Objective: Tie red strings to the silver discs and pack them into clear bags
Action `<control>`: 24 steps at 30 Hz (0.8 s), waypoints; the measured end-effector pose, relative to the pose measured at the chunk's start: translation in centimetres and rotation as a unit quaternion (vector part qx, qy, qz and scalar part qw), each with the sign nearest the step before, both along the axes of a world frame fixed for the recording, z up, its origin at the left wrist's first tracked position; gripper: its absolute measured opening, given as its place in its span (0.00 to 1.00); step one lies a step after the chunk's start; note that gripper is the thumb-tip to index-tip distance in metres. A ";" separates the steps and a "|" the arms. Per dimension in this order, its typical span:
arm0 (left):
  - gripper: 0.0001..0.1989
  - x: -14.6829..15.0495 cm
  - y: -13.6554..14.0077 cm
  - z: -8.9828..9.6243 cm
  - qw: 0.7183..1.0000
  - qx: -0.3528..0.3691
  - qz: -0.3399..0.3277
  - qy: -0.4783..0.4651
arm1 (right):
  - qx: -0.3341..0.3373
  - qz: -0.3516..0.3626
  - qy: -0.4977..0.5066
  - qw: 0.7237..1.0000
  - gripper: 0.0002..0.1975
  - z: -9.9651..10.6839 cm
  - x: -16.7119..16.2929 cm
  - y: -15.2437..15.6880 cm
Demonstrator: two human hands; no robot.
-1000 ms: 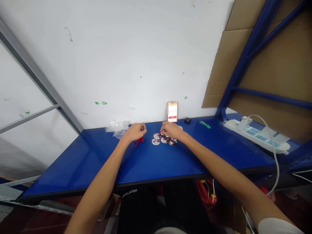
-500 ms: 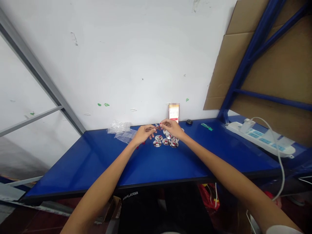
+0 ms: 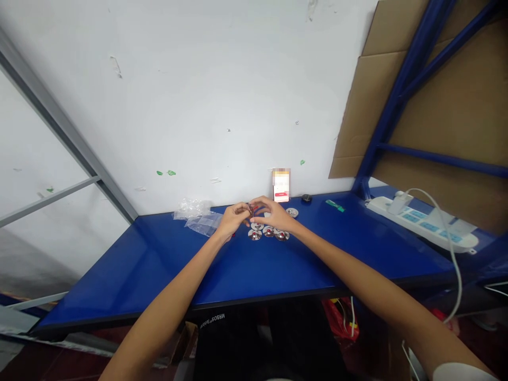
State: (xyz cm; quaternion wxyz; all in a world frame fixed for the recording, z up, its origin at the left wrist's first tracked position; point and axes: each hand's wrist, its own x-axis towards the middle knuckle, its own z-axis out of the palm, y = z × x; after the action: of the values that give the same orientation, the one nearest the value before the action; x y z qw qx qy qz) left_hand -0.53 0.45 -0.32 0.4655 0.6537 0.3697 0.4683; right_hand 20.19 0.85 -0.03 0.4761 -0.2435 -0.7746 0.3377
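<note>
Several shiny domed metal discs, which look like finger cymbals (image 3: 254,234) with red bits at their centres, lie in a cluster on the blue table (image 3: 262,270). Above the cluster, another finger cymbal (image 3: 251,209) is held almost edge-on between my two hands. My left hand (image 3: 233,219) pinches it from the left. From the right, the fingers and thumb of my right hand (image 3: 273,214) close around it, near a small red piece. My right hand hides part of the cluster. Something red shows partly beneath my left hand.
Clear plastic bags (image 3: 192,209) lie to the left by the wall. A lit phone (image 3: 281,186) leans upright behind my hands. Farther right are a round black object (image 3: 307,198), a small green item (image 3: 335,205) and a white power strip (image 3: 423,225) with a cable.
My hands have come together on the finger cymbal. The left hand, apart from it before, now pinches it, and the right hand has spread its grip around it.
</note>
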 end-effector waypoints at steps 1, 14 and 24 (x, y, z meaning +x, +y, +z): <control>0.08 0.0 0.0 -0.1 1.000 0.003 -0.004 -0.001 | 0.019 -0.006 -0.009 1.000 0.24 -0.1 -0.1 -0.1; 0.05 -5.7 1.8 2.7 0.943 0.130 0.005 0.306 | -0.068 -0.229 -0.043 0.970 0.12 -0.2 6.4 5.2; 0.07 -8.7 2.1 3.9 0.874 0.051 0.005 0.483 | -0.134 -0.230 -0.400 0.877 0.13 -0.5 14.2 7.8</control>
State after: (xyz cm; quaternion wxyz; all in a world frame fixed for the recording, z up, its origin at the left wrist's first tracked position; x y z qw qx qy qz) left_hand -9.26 2.51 3.60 0.1922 0.8195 0.5276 0.1147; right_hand 34.37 8.68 -0.54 0.1528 -0.5901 -0.7689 0.1929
